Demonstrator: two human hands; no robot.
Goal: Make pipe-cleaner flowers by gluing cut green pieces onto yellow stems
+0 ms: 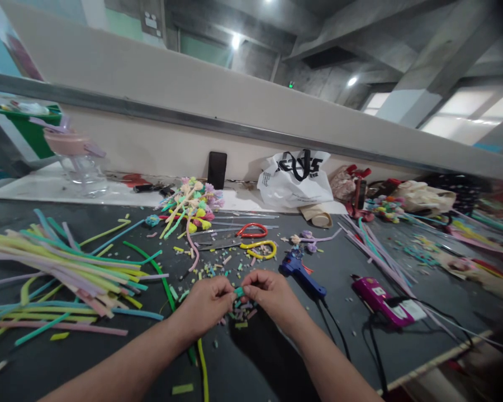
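My left hand and my right hand meet over the middle of the dark table, fingertips pinched together. Between them is a small teal fuzzy piece, like cut pipe cleaner; the fingers hide part of it. Below and around the hands lie many short cut bits in several colours. A blue hot glue gun rests just right of my right hand. Beyond the hands are red-handled scissors and a yellow-handled tool.
Long pastel fuzzy stems are heaped at left. A bundle of fuzzy flowers lies behind, near a phone and a white bag. A clear jug stands far left. At right lies a magenta power strip with black cables.
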